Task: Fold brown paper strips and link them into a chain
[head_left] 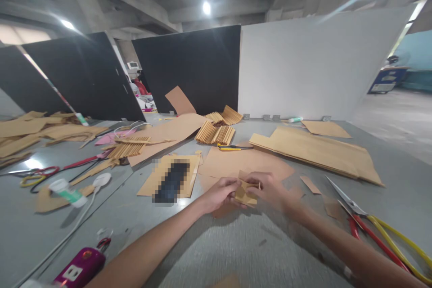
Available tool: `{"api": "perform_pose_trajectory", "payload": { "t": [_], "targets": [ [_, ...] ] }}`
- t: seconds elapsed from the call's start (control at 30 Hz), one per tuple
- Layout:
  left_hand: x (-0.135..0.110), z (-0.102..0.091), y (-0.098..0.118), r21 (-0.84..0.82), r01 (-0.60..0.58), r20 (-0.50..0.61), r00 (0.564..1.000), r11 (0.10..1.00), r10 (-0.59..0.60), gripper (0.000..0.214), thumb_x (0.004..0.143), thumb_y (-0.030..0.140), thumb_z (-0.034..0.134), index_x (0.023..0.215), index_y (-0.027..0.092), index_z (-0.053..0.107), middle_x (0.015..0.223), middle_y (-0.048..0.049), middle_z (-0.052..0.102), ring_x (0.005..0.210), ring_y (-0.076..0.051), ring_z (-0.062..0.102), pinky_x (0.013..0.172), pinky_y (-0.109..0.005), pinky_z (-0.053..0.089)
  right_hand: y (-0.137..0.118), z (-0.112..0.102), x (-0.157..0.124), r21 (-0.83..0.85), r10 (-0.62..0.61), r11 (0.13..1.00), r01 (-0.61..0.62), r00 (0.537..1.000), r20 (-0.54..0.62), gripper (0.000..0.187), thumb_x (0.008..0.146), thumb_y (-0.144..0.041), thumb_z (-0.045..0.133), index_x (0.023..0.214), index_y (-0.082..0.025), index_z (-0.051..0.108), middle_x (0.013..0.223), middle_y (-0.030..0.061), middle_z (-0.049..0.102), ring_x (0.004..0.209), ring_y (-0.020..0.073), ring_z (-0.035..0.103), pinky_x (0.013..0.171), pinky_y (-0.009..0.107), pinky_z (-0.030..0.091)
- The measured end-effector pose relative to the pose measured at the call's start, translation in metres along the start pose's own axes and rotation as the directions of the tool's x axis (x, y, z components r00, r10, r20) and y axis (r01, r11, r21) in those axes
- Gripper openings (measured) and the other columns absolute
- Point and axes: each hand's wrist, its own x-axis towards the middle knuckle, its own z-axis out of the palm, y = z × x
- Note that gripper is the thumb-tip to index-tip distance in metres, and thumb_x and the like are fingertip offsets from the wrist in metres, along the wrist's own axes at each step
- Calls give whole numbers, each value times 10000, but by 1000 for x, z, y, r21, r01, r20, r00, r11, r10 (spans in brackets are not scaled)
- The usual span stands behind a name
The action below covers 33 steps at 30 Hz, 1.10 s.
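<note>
Left hand (pixel 220 194), right hand (pixel 266 187) pinch brown paper (pixel 245 195), fingers nearly closed; likely light, stiffish, creasable; hold nine and three o'clock edges; fingertips blurred.

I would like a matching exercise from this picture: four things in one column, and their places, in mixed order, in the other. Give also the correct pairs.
Things
1. small brown paper piece
2. utility knife
3. open scissors
4. purple device

Places
A. near the bottom left corner of the picture
B. to the right of the right hand
C. beyond the hands, near the middle of the picture
D. held between the left hand and the right hand

Right pairs: 1-D, 2-C, 3-B, 4-A
</note>
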Motion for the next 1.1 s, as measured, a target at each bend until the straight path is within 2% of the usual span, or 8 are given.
{"api": "perform_pose_trajectory", "payload": {
  "t": [0.13, 0.23, 0.3, 0.4, 0.5, 0.63, 0.93, 1.1],
  "targets": [
    [0, 0, 0, 27, -41, 12, 999, 999, 41, 436, 752, 341, 860, 1101, 109, 742, 1087, -181, 737, 946, -299, 730, 779, -389, 612, -2, 4, -2, 17, 51, 999, -50, 996, -71, 121, 840, -222, 618, 917, -204, 710, 880, 22, 725, 765, 185, 651, 684, 271, 485],
    [2, -1, -2, 36, -85, -18, 996, 996, 86, 483, 760, 346, 854, 1164, 121, 717, 1124, -188, 728, 989, -307, 723, 811, -396, 604, -4, 10, -7, 28, 139, 990, -136, 966, -219, 392, 865, -278, 602, 1248, -194, 587, 1182, 109, 669, 833, 202, 667, 741, 326, 519],
    [3, -1, -5, 45, -104, -35, 994, 994, 106, 489, 777, 379, 836, 1168, 116, 708, 1136, -192, 728, 989, -301, 724, 814, -387, 600, -4, 15, -14, 82, 193, 981, -178, 951, -240, 505, 871, -306, 613, 1345, -181, 493, 1162, 120, 679, 751, 188, 677, 682, 321, 533],
    [3, -2, -8, 66, -110, -45, 993, 992, 113, 479, 785, 413, 824, 1125, 95, 713, 1121, -195, 737, 947, -289, 734, 810, -376, 598, -1, 24, -25, 332, 232, 926, -180, 965, -123, 299, 857, -325, 659, 1118, -186, 615, 836, 26, 725, 722, 189, 686, 636, 277, 533],
    [3, -2, -9, 75, -112, -27, 993, 991, 115, 485, 789, 423, 821, 1133, 98, 713, 1137, -189, 735, 946, -277, 735, 833, -369, 592, 7, 30, -31, 482, 247, 857, -183, 966, -72, 181, 870, -366, 659, 905, -188, 653, 781, 23, 714, 687, 181, 671, 565, 259, 519],
    [3, -1, -9, 60, -119, -3, 993, 991, 119, 421, 846, 402, 770, 1149, 115, 709, 1135, -175, 734, 986, -270, 727, 863, -362, 582, 17, 33, -30, 529, 285, 822, -211, 957, -60, 279, 866, -462, 667, 911, -187, 662, 701, 10, 671, 578, 164, 635, 444, 240, 477],
    [3, 0, -5, 33, -94, 23, 995, 995, 93, 369, 866, 328, 737, 1166, 117, 691, 1099, -170, 742, 990, -284, 735, 890, -391, 573, 19, 31, -32, 587, 283, 784, -203, 958, -46, 299, 832, -445, 735, 917, -165, 675, 713, 19, 689, 580, 149, 632, 498, 249, 496],
    [3, 2, -3, 30, -91, 17, 996, 995, 90, 356, 870, 326, 728, 1148, 107, 691, 1121, -182, 733, 1012, -303, 729, 893, -407, 577, 16, 27, -30, 597, 256, 780, -185, 966, -35, 328, 891, -488, 655, 895, -161, 678, 676, 14, 671, 571, 147, 629, 536, 272, 526]
  ]
}}
